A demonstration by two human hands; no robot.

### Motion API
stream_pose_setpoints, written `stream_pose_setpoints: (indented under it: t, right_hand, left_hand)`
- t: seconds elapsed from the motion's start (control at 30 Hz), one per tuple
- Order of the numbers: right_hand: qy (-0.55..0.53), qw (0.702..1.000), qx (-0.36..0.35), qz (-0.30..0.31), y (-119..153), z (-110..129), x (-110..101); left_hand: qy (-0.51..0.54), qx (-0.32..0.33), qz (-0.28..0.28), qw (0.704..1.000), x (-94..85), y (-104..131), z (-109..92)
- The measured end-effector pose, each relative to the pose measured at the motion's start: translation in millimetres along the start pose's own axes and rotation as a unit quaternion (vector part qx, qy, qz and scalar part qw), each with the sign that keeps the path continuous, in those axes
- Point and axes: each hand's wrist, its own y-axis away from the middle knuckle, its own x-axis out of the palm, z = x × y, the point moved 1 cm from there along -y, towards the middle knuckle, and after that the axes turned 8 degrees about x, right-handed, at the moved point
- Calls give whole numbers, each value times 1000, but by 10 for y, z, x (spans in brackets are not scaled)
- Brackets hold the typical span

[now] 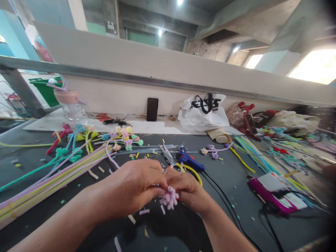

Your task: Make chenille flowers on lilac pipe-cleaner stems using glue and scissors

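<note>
Between my two hands, low over the dark table, is a fluffy pale purple pipe-cleaner flower (169, 198). My left hand (140, 185) pinches it with thumb and forefinger. My right hand (187, 187) is curled against its other side, the fingers closed; part of something red shows by its thumb, too little to name. Just past my right hand lie a pair of scissors (168, 155) and a blue glue gun (191, 161) with a black cord. A yellow pipe cleaner (195, 172) curves beside them. Purple offcuts (144, 211) are scattered under the hands.
Bundled pipe cleaners (70, 171) lie at the left, with finished-looking fuzzy flowers (126, 138) behind. A phone (152, 109) leans on the back panel beside a white bag (203, 112). At the right are a purple-and-white device (278, 192) and more pipe cleaners (254, 150). A clear cup (70, 105) stands back left.
</note>
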Motion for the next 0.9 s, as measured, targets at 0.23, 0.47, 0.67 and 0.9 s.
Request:
stream_pose_setpoints:
  t: [0.23, 0.47, 0.67, 0.9]
  right_hand:
    - [-79, 996, 24, -35, 32, -73, -9]
    - [-79, 985, 78, -131, 33, -74, -37]
    - [-57, 969, 136, -199, 63, -120, -4]
    - [60, 977, 96, -180, -7, -13, -9]
  left_hand:
    - [-6, -26, -38, 999, 100, -6, 7]
    - [6, -88, -162, 983, 111, -28, 34]
    - [5, -71, -202, 977, 216, -47, 31]
    - [-5, -88, -200, 976, 305, -60, 74]
